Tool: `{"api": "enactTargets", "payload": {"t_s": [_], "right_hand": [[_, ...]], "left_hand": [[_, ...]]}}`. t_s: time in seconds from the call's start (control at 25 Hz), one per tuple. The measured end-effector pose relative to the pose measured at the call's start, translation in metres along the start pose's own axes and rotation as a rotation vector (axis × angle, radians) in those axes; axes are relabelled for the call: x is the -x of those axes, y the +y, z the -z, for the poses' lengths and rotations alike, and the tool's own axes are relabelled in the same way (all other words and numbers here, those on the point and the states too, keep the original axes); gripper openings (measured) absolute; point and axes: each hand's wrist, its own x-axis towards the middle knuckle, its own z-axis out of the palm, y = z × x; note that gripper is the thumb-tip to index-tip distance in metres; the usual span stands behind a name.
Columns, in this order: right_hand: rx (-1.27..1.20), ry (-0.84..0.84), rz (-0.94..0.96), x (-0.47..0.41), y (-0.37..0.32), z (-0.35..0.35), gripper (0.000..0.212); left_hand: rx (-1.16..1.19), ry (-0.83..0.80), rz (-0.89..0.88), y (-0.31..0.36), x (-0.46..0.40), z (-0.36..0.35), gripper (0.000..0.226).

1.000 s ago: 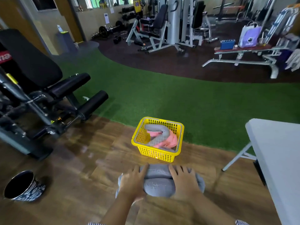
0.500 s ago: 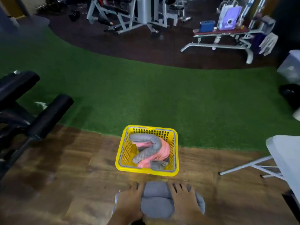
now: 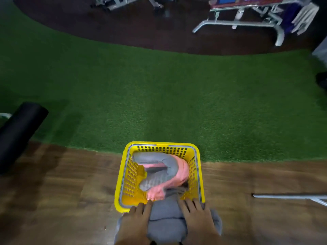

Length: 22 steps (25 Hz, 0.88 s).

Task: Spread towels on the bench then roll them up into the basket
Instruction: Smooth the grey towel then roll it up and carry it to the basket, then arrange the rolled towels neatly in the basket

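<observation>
A rolled grey towel (image 3: 166, 221) is at the bottom centre, its front end reaching over the near rim of the yellow plastic basket (image 3: 128, 174). My left hand (image 3: 136, 223) grips the roll's left side and my right hand (image 3: 198, 220) grips its right side, fingers pointing forward over it. Inside the basket lie a grey towel (image 3: 157, 159) and a pink towel (image 3: 182, 172), loosely rolled and bent around each other. The basket stands on the wooden floor at the edge of the green turf. My hands hide the roll's ends.
A black foam pad (image 3: 19, 131) of a gym machine juts in at the left. A metal table leg (image 3: 290, 196) lies across the floor at the right. A white-framed weight bench (image 3: 247, 22) stands far back right, beyond the green turf (image 3: 159, 94).
My view has tilted down and moved closer to the basket. Both hands have carried the grey roll forward, from short of the basket to over its near rim.
</observation>
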Motion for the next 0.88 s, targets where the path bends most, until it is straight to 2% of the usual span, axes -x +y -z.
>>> {"api": "enactTargets", "payload": {"t_s": [0.12,0.28,0.44,0.56,0.72,0.8,0.88], "right_hand": [[0.069,0.054,0.033,-0.076,0.027,-0.048,0.113],[0.151,0.244,0.063,-0.175,0.061,-0.105,0.11],[0.25,0.476,0.087,-0.271,0.082,-0.112,0.108],[0.271,0.522,0.055,-0.332,0.098,-0.122,0.11],[0.16,0.466,0.013,-0.372,0.122,-0.163,0.106],[0.148,0.549,0.045,-0.373,0.128,-0.171,0.105],[0.197,0.623,0.06,-0.365,0.126,-0.171,0.102]], "left_hand": [[-0.076,0.078,-0.033,-0.028,-0.08,-0.041,0.109],[-0.141,0.296,-0.031,-0.075,-0.185,-0.085,0.098],[-0.166,0.498,0.001,-0.112,-0.273,-0.083,0.099],[-0.212,0.642,-0.055,-0.143,-0.348,-0.093,0.109],[-0.183,0.677,-0.056,-0.168,-0.412,-0.152,0.113],[-0.207,0.76,-0.044,-0.165,-0.416,-0.17,0.114],[-0.217,0.724,0.0,-0.16,-0.406,-0.17,0.116]]}}
